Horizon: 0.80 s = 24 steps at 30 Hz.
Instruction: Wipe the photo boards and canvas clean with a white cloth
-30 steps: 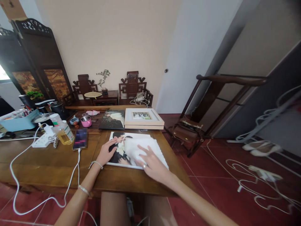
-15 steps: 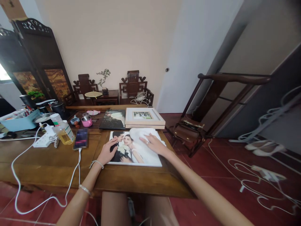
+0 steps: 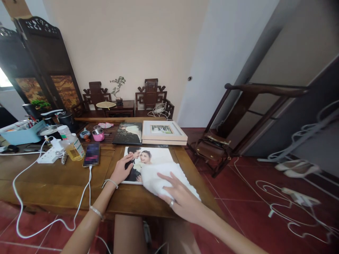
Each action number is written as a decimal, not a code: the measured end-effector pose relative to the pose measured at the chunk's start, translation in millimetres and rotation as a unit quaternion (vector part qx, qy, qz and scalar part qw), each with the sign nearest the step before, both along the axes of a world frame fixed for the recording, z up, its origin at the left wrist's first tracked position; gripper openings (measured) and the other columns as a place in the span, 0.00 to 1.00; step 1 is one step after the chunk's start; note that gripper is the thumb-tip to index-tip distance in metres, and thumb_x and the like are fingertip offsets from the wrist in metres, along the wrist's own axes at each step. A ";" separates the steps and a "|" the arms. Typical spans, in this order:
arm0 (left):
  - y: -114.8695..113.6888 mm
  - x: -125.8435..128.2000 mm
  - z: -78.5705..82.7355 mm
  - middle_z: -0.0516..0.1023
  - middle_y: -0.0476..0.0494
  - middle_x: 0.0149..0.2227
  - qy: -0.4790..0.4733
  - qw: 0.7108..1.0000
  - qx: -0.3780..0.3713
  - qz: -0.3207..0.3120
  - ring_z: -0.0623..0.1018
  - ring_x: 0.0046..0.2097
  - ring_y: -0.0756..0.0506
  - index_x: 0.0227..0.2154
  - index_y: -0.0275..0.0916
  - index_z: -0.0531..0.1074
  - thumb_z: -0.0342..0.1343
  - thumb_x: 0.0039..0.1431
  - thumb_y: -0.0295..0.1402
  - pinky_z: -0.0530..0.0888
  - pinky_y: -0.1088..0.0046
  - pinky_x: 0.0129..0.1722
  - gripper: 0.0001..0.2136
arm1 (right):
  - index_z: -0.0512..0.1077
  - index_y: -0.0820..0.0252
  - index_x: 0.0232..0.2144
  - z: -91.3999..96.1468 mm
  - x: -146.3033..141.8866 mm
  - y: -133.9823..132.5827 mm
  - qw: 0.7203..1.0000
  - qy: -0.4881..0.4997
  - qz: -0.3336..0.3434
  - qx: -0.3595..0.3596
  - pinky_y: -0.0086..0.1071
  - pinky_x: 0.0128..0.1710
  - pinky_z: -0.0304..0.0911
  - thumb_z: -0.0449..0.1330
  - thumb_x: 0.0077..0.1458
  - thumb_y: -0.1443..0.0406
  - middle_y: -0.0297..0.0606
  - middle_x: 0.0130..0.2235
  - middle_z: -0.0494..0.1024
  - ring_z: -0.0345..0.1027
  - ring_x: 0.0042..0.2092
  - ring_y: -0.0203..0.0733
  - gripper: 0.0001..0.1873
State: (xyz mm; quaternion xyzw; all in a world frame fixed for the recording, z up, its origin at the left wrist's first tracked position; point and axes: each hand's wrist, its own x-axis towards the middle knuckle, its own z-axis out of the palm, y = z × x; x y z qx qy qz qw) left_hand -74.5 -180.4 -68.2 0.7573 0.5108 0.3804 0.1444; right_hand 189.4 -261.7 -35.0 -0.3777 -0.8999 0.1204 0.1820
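Observation:
My left hand (image 3: 122, 170) rests with its fingers stretched out on the left edge of a wedding photo panel (image 3: 164, 154), which shows a couple on a white ground. My right hand (image 3: 177, 194) lies with spread fingers on top of a fluffy white cloth (image 3: 155, 176), pressing it down. The cloth covers the panel's lower right part and hangs past its edge onto the wooden table (image 3: 124, 201). A ring shows on the right hand.
Behind the panel lie a dark photo panel (image 3: 128, 133) and pale wooden frames (image 3: 164, 142). To the left are a phone (image 3: 91, 155) on a charging cable, a bottle (image 3: 74, 150), a power strip (image 3: 50, 151) and a pink cup (image 3: 98, 134). A chair (image 3: 249, 106) stands at right.
My right hand has dragged the white cloth from the panel's upper right down towards me, over its near right edge. The panel's upper right is now uncovered. My left hand stays in place.

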 end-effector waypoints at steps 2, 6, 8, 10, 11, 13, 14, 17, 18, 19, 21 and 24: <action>0.3 -0.1 0.2 0.69 0.38 0.54 0.001 1.000 0.005 -0.001 0.68 0.56 0.44 0.47 0.35 0.71 0.50 0.55 0.29 0.63 0.62 0.57 0.17 | 0.74 0.59 0.36 3.4 -1.4 3.6 1.000 -0.010 0.003 0.001 0.49 0.60 0.41 0.46 0.61 0.58 0.46 0.57 0.63 0.51 0.60 0.47 0.19; -0.1 -1.4 0.3 0.69 0.39 0.54 -0.001 1.000 0.018 -0.007 0.68 0.56 0.44 0.48 0.36 0.70 0.50 0.55 0.29 0.63 0.61 0.57 0.17 | 0.72 0.57 0.41 2.9 -15.5 61.7 0.999 -0.003 -0.035 0.036 0.46 0.59 0.44 0.43 0.62 0.58 0.43 0.53 0.69 0.56 0.57 0.47 0.19; -0.8 -1.8 0.8 0.69 0.40 0.55 0.001 1.000 0.020 -0.014 0.67 0.57 0.44 0.49 0.37 0.70 0.50 0.55 0.28 0.62 0.62 0.58 0.17 | 0.71 0.56 0.43 2.1 -26.1 98.6 0.997 0.002 -0.066 0.043 0.46 0.57 0.46 0.43 0.62 0.59 0.41 0.50 0.72 0.60 0.54 0.46 0.18; -1.5 -1.9 1.3 0.68 0.41 0.55 0.005 1.000 0.018 -0.017 0.67 0.57 0.45 0.49 0.37 0.69 0.50 0.55 0.28 0.62 0.62 0.58 0.17 | 0.70 0.57 0.44 2.1 -35.5 127.2 0.996 0.007 -0.082 0.044 0.47 0.55 0.48 0.43 0.62 0.59 0.43 0.49 0.73 0.62 0.52 0.47 0.19; -1.7 -1.8 1.5 0.68 0.41 0.55 0.007 1.000 0.017 -0.016 0.67 0.57 0.45 0.49 0.37 0.69 0.49 0.55 0.28 0.62 0.62 0.58 0.17 | 0.70 0.58 0.44 2.2 -39.0 135.9 0.995 0.008 -0.087 0.044 0.47 0.55 0.48 0.43 0.62 0.59 0.44 0.49 0.73 0.62 0.52 0.48 0.19; -1.9 -1.4 1.5 0.68 0.40 0.55 0.007 1.000 0.016 -0.011 0.67 0.57 0.45 0.49 0.37 0.69 0.50 0.56 0.29 0.62 0.62 0.58 0.17 | 0.71 0.59 0.43 1.5 -42.3 139.5 0.995 0.010 -0.089 0.046 0.48 0.55 0.47 0.43 0.62 0.59 0.45 0.50 0.72 0.60 0.53 0.48 0.19; -1.7 -1.1 1.3 0.68 0.40 0.55 0.008 1.000 0.015 -0.008 0.67 0.57 0.44 0.49 0.37 0.69 0.50 0.56 0.29 0.62 0.62 0.58 0.17 | 0.71 0.59 0.43 0.7 -42.3 134.4 0.995 0.009 -0.086 0.047 0.48 0.55 0.46 0.44 0.62 0.60 0.45 0.51 0.71 0.59 0.55 0.49 0.18; -1.0 -0.2 0.4 0.69 0.40 0.54 0.009 1.000 0.015 -0.001 0.68 0.56 0.44 0.48 0.37 0.70 0.50 0.55 0.29 0.63 0.62 0.58 0.17 | 0.72 0.61 0.42 -2.3 -37.1 95.9 0.997 -0.004 -0.058 0.049 0.52 0.58 0.40 0.46 0.61 0.61 0.49 0.52 0.69 0.52 0.59 0.50 0.18; -0.8 0.1 0.2 0.69 0.40 0.54 0.009 1.000 0.016 -0.001 0.68 0.56 0.44 0.48 0.37 0.70 0.50 0.55 0.29 0.63 0.62 0.58 0.17 | 0.72 0.62 0.42 -2.6 -34.5 78.1 0.998 -0.007 -0.045 0.049 0.53 0.58 0.39 0.46 0.60 0.61 0.51 0.52 0.69 0.50 0.60 0.51 0.18; -0.6 0.3 0.0 0.69 0.39 0.54 0.009 1.000 0.015 -0.001 0.68 0.56 0.44 0.48 0.37 0.70 0.50 0.55 0.30 0.63 0.62 0.58 0.17 | 0.73 0.63 0.41 -2.3 -31.8 59.7 0.998 -0.006 -0.032 0.050 0.53 0.59 0.37 0.46 0.60 0.61 0.52 0.53 0.68 0.49 0.61 0.50 0.18; -0.3 0.5 -0.1 0.69 0.39 0.54 0.012 1.000 0.013 -0.002 0.68 0.56 0.43 0.48 0.36 0.70 0.50 0.56 0.30 0.63 0.61 0.58 0.17 | 0.74 0.61 0.39 0.2 -26.4 25.8 0.999 -0.004 0.011 0.037 0.54 0.60 0.36 0.47 0.59 0.63 0.49 0.54 0.67 0.46 0.62 0.49 0.16; -0.4 0.2 -0.2 0.69 0.40 0.54 0.018 1.000 0.010 -0.005 0.68 0.56 0.43 0.48 0.38 0.70 0.49 0.56 0.30 0.63 0.60 0.57 0.16 | 0.74 0.57 0.35 4.7 -17.7 -1.6 0.998 -0.002 0.056 0.008 0.52 0.61 0.36 0.48 0.58 0.64 0.43 0.54 0.68 0.47 0.62 0.46 0.14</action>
